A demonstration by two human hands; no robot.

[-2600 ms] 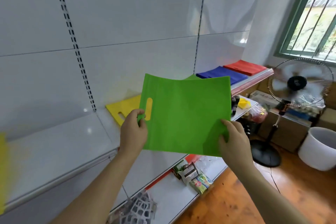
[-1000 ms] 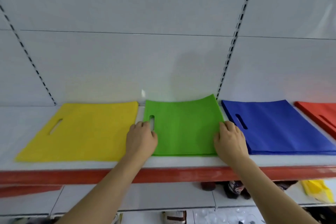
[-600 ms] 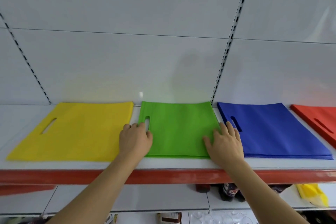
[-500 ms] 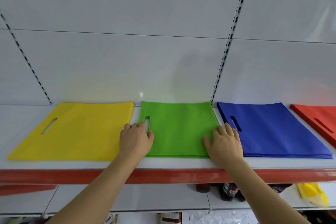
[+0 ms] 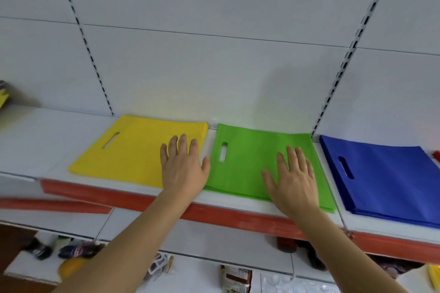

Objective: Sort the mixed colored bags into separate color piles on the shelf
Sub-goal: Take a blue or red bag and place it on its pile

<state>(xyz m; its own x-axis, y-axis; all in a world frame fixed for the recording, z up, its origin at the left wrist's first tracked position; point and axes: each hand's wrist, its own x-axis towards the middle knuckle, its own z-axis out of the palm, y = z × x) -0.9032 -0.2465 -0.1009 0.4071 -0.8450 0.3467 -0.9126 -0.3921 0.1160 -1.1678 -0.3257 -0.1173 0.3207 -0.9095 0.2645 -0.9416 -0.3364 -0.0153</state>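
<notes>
Flat hands over the bags
Green pile (image 5: 247,164): right hand (image 5: 292,181) flat on it; left hand (image 5: 183,169), fingers straight, over the yellow pile (image 5: 133,150) beside it.

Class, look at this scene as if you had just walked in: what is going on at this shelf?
A person is sorting flat bags by colour on a white shelf. Yellow bags, green bags and blue bags lie side by side in separate piles. The left hand lies flat, fingers straight, over the right edge of the yellow bags. The right hand lies flat on the green bags. Neither hand grips anything.
</notes>
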